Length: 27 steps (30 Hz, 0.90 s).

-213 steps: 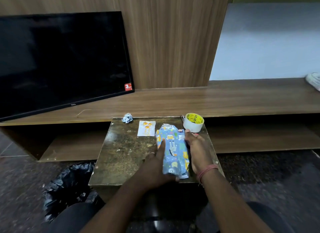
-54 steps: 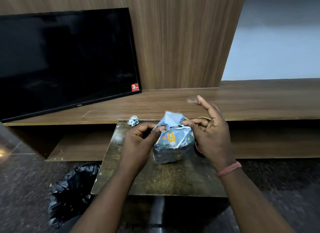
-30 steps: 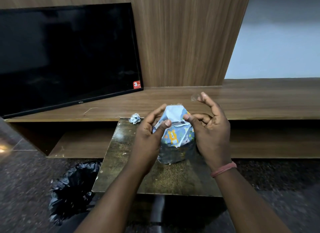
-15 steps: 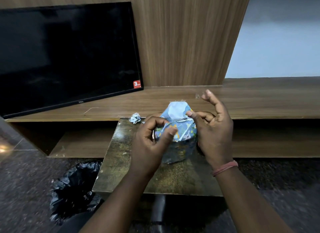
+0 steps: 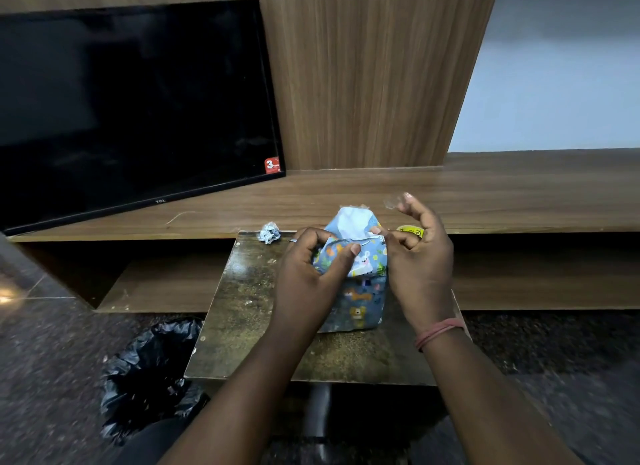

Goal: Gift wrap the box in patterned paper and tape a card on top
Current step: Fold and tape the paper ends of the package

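The box [image 5: 356,291], wrapped in patterned paper [image 5: 363,262], stands on end on the small table [image 5: 242,308]. The left hand [image 5: 308,277] curls round its upper left side, thumb pressing a folded flap. The right hand [image 5: 415,256] pinches the top flap, with a clear tape piece [image 5: 393,201] stuck to a raised fingertip. A tape roll [image 5: 410,230] shows behind it.

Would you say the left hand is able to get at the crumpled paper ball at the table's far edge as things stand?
Probably yes: the crumpled paper ball lies just beyond the left hand with bare table between, but that hand holds the paper fold on the wrapped box and must let go.
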### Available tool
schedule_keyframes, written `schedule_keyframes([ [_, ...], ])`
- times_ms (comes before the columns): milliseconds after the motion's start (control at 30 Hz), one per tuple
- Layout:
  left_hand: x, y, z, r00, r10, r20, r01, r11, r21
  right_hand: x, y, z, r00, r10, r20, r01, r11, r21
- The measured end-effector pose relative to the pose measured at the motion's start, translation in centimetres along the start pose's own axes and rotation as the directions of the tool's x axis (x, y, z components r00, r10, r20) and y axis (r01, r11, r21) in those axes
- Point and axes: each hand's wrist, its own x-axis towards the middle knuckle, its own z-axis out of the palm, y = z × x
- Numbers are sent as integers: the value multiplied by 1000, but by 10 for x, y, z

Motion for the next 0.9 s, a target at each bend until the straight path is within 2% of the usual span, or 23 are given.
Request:
schedule_keyframes([
  [300, -15, 1, 1, 998, -56, 16, 56, 998, 18, -8, 0, -8, 997, 71, 41, -69, 997, -41],
  [467, -23, 3, 2, 994, -14, 106, 6, 997, 75, -12, 1, -15, 996, 80, 34, -78, 996, -37],
  [533, -24, 2, 3, 996, -9, 88, 0, 995, 102, -13, 2, -16, 997, 65, 34, -64, 997, -50],
  [633, -22, 0, 4, 996, -89, 19, 89, 996, -1, -15, 5, -16, 998, 47, 45, -44, 997, -62],
  [767, -21, 2, 4, 988, -154, 10, 154, 986, -56, -14, 7, -16, 998, 48, 50, -44, 996, -74],
  [900, -18, 1, 2, 979, -205, -21, 201, 973, -109, -9, 1, -21, 995, 100, 8, -100, 995, 18],
])
